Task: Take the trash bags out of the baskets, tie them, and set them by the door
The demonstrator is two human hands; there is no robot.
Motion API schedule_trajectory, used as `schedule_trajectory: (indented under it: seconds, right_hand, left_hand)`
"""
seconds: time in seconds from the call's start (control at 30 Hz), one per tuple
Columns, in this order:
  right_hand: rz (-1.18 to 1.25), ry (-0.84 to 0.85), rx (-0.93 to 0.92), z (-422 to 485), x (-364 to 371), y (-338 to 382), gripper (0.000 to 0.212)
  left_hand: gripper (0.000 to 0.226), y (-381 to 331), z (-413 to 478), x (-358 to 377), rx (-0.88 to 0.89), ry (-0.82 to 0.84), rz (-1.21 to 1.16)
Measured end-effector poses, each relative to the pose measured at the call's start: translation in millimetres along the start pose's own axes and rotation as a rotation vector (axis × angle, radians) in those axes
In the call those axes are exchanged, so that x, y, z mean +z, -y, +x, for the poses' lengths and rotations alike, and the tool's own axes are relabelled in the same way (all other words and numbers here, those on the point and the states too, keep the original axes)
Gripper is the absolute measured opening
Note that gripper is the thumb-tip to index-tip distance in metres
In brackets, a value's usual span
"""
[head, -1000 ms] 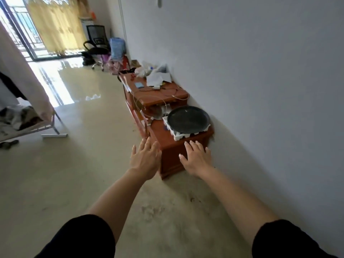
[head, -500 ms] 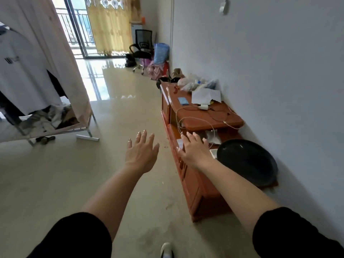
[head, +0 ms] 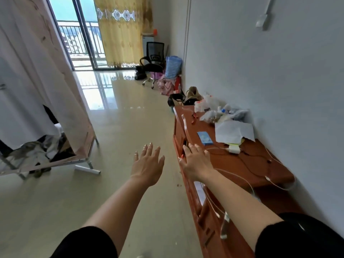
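Note:
Both my arms stretch forward with fingers straight and nothing held. My left hand (head: 148, 164) hovers over the beige floor. My right hand (head: 196, 162) hovers above the front edge of a long reddish wooden cabinet (head: 260, 164); whether it touches the wood I cannot tell. A small dark basket with a black bag (head: 176, 101) stands on the floor just beyond the cabinet's far end, partly hidden by it. No trash bag is in either hand.
The cabinet along the right wall carries papers (head: 233, 131), plastic bags (head: 217, 110), a blue card (head: 204, 138) and white cables. A clothes rack (head: 42, 101) with hanging garments fills the left. A black office chair (head: 153, 62), a blue bag and a glass balcony door (head: 83, 34) lie at the far end.
The view has advanced along the cabinet and lifted toward the balcony. The black round pan has dropped out of sight. Both hands stay outstretched and open.

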State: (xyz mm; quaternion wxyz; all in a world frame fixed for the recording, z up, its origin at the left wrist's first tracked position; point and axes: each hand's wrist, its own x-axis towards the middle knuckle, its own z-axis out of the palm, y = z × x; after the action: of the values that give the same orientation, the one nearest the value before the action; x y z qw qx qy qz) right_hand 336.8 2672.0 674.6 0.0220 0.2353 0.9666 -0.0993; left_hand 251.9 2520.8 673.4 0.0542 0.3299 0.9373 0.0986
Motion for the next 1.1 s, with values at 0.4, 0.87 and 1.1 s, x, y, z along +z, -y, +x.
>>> schedule_trajectory:
  seconds: [0.4, 0.87, 1.1]
  right_hand:
    - [0.001, -0.010, 0.090, 366, -31, 35, 0.064]
    - [-0.035, -0.025, 0.175, 777, -70, -28, 0.065]
    - [-0.083, -0.007, 0.147, 971, -109, -40, 0.064]
  left_hand:
    - [0.053, 108, 372, -54, 0.084, -0.045, 0.055]
    - [0.053, 121, 795, -67, 0.192, -0.003, 0.009]
    - [0.053, 131, 996, -88, 0.195, 0.005, -0.018]
